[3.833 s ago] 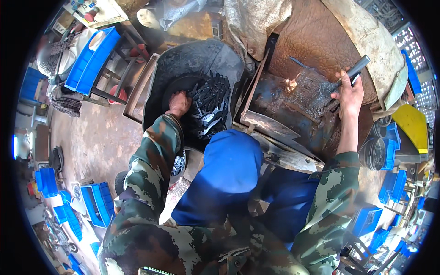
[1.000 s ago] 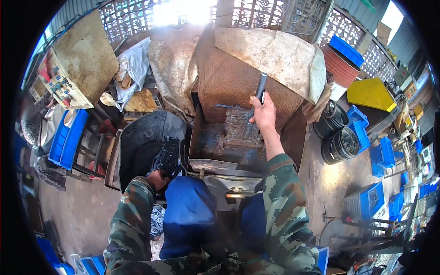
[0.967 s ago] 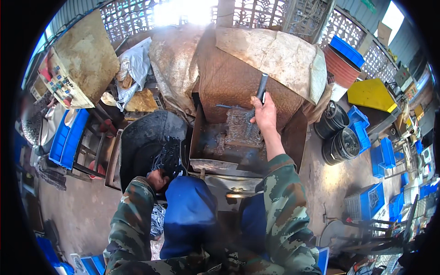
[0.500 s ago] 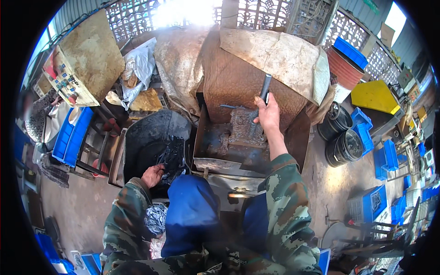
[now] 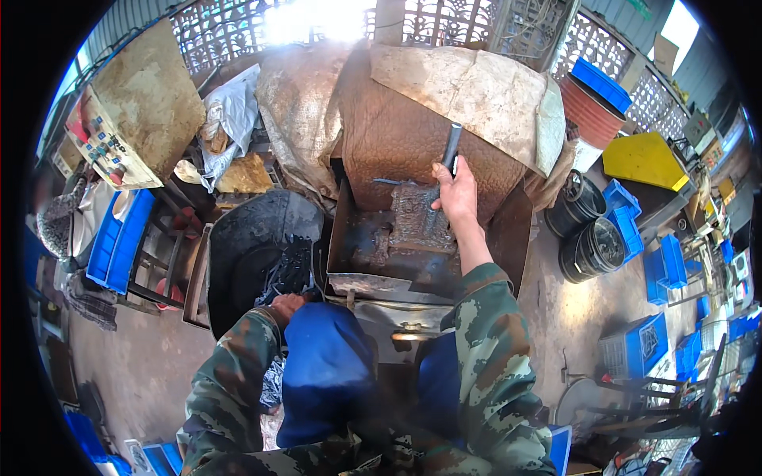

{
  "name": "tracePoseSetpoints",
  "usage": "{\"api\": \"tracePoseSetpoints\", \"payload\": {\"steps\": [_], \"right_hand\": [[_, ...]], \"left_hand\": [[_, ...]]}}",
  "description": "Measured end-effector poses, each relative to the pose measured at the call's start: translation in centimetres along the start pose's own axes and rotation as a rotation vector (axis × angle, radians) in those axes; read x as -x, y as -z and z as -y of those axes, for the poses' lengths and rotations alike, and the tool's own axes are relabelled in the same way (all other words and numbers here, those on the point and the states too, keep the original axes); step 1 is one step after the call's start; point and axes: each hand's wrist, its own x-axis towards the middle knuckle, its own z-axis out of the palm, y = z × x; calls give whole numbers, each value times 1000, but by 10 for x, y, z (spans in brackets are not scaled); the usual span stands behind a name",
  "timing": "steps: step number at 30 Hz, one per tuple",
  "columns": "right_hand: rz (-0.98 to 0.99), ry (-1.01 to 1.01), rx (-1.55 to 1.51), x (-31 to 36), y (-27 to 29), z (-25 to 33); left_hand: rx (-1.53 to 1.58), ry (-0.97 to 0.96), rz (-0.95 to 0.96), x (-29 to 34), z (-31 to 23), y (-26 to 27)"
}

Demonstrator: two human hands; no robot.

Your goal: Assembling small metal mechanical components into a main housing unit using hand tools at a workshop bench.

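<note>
Dark stick [image 5: 452,143] in your right hand [image 5: 458,190], fingers wrapped round it, over metal box [image 5: 373,283]. Muddy block [image 5: 417,216] inside box. Your left hand [image 5: 287,305] at near side of black tub [image 5: 274,208], by black strips [image 5: 294,266], beside blue knee [image 5: 325,341]; can't tell if it grips.

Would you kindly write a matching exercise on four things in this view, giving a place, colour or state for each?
1. Right hand
2. Dark strips
3. Reddish drum
4. Angular panel at the right

A. Bright yellow
B. Closed around a dark rod
C. Beneath a blue bin
D. Heaped inside the black tub

Pairs: 1-B, 2-D, 3-C, 4-A
</note>
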Motion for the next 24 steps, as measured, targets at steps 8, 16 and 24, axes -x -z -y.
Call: {"api": "tracePoseSetpoints", "payload": {"steps": [8, 16, 24], "right_hand": [[-15, -10, 16, -1, 4, -4], [2, -9, 19, -1, -3, -3], [-12, 13, 0, -4, 3, -5]], "left_hand": [[177, -63, -164, 39, 13, 14], [540, -217, -805, 102, -52, 129], [1253, -428, -540, 71, -195, 251]]}}
